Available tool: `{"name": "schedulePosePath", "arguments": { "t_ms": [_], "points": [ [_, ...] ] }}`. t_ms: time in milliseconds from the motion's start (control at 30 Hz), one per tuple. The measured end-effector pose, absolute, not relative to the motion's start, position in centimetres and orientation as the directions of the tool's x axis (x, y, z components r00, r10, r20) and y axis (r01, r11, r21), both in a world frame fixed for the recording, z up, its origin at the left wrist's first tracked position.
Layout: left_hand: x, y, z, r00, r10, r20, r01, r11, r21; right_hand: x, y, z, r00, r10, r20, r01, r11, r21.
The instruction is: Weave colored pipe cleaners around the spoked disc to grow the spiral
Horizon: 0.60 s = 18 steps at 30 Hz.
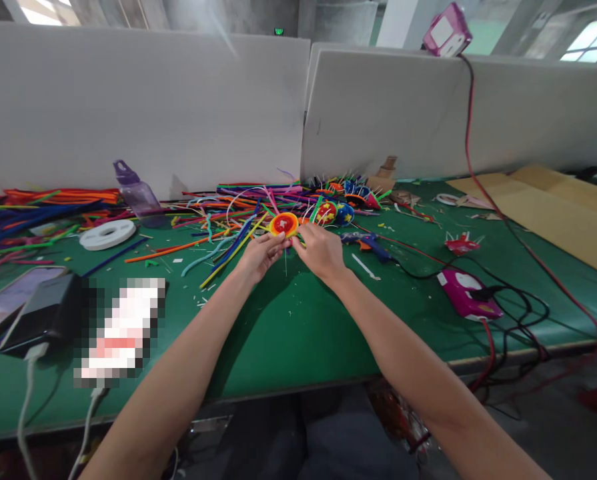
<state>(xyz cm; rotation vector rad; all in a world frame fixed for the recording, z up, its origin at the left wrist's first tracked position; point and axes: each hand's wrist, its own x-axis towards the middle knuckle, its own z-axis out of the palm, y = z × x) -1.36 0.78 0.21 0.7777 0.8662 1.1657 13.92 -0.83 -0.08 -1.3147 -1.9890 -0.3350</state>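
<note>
Between my two hands, above the green table, is a small round craft piece point(284, 225) with a yellow rim and a red-orange middle. My left hand point(264, 257) pinches its lower left edge, thumb on top. At its right edge my right hand point(322, 250) has its fingers closed; whatever is between those fingertips is hidden. Just behind lie several red and blue starred balls point(335, 213) and many coloured pipe cleaners point(238, 210). A blue glue gun point(368, 244) rests to the right of my right hand.
A purple bottle point(137, 195) and a white spool point(107, 235) stand at the left, near a phone and black power bank point(53, 313). A magenta power socket point(468, 293) with tangled cables lies right. White panels point(178, 107) border the back; cardboard point(553, 207) lies far right.
</note>
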Motion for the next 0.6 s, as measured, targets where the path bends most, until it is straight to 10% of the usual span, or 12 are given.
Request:
{"name": "schedulePosePath", "arguments": {
  "t_ms": [200,367,600],
  "points": [
    [-1.7,1.0,0.2,0.145,0.979,-0.144,-0.394,0.191,0.899,13.6,-1.1,0.0,-0.194,0.702,0.686,0.833,0.487,-0.263],
    [-2.5,1.4,-0.1,0.169,0.981,-0.096,-0.346,0.151,0.926,13.9,-0.8,0.6,-0.083,0.843,0.531,0.515,0.493,-0.702],
    [-3.8,1.3,0.1,0.379,0.925,-0.032,-0.324,0.165,0.931,15.0,-0.3,1.6,-0.408,0.913,-0.005,-0.077,-0.039,-0.996]
  ]
}}
